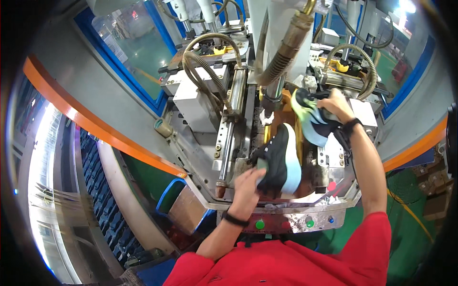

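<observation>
My left hand (249, 189) is closed on the collar end of a black sneaker (273, 164). That shoe lies tilted on its side, its white sole fading to pale blue and facing right. Farther off to the right, my right hand (337, 106) grips a second sneaker (315, 118), black with a lime-green and light-blue sole. Both shoes are over the bed of a shoe press, below its central metal ram (274, 90). My fingertips are partly hidden by the shoe uppers.
Metal cylinders (232, 138) and ribbed hoses (210, 38) flank the press bed. Green and blue buttons sit on the front control panel (296, 223). An orange-edged guard (105, 128) curves around on the left, near a blue-framed stool (183, 207) on the green floor.
</observation>
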Demonstrator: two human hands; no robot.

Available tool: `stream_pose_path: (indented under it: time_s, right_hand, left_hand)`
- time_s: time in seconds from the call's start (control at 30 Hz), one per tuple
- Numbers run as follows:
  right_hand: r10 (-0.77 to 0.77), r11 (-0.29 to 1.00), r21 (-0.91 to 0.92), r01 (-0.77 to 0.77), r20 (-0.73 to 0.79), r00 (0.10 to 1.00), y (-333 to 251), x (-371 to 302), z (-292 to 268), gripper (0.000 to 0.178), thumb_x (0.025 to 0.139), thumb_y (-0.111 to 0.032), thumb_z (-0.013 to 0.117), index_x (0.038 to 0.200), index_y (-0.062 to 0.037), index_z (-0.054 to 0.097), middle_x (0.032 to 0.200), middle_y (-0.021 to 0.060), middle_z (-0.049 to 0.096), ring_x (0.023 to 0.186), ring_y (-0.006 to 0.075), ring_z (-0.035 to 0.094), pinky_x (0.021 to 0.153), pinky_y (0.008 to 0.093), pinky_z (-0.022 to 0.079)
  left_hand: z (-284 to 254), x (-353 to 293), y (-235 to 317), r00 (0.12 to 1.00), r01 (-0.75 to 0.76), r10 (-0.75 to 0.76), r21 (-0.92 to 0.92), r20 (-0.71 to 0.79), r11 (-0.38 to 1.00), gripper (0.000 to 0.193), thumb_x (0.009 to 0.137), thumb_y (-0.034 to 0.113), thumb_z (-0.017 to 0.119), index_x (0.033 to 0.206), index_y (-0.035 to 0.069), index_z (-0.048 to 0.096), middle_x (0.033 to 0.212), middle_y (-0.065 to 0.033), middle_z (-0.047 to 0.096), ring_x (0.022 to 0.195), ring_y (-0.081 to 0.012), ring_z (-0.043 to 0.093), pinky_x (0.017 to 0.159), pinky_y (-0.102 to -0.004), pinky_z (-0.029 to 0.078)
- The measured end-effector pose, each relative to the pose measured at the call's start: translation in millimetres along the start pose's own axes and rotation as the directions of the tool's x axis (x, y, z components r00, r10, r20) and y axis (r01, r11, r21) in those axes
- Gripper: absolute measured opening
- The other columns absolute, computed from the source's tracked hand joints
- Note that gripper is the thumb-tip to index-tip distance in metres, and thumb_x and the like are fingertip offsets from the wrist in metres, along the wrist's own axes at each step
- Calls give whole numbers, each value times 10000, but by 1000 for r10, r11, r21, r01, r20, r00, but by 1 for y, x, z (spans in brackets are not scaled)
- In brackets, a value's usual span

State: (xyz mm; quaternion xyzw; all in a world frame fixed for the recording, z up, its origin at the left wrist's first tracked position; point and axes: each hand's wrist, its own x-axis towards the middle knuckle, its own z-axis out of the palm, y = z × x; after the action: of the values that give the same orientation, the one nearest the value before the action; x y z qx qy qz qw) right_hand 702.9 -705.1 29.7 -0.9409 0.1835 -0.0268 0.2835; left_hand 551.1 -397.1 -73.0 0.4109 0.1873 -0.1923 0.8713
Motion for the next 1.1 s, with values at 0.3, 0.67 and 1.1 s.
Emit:
stream_pose_path:
  time_s: [0.3, 0.67, 1.1]
  right_hand:
    - [-44, 995, -98, 29, -163, 986, -12, 29, 205, 480, 711, -179, 708, 1053, 45, 457, 981, 309, 659, 953, 434, 658, 824, 475, 536]
    - [-474, 867, 42, 497, -238, 848, -11, -118, 174, 563, 759, -82, 640, 1273, 14, 428, 1045, 280, 623, 883, 424, 633, 756, 489, 523]
    - [-816, 574, 267, 774, 265, 514, 115, -318, 387, 210, 820, -124, 551, 1020, -61, 543, 1049, 136, 521, 1062, 331, 526, 742, 453, 520]
  left_hand:
    - [-83, -173, 39, 925, -228, 261, 144, -277, 963, 402, 850, 14, 614, 1230, -97, 548, 1118, -139, 659, 965, -197, 660, 883, -320, 529]
    - [-132, -247, -10, 655, -512, 513, 173, -555, 841, 333, 843, 61, 627, 1140, -88, 599, 1054, -138, 673, 923, -224, 674, 853, -352, 548]
    - [-97, -270, -77, 620, -332, 282, 81, -732, 940, 228, 843, 174, 660, 1023, 33, 655, 958, -49, 674, 840, -197, 665, 676, -335, 527]
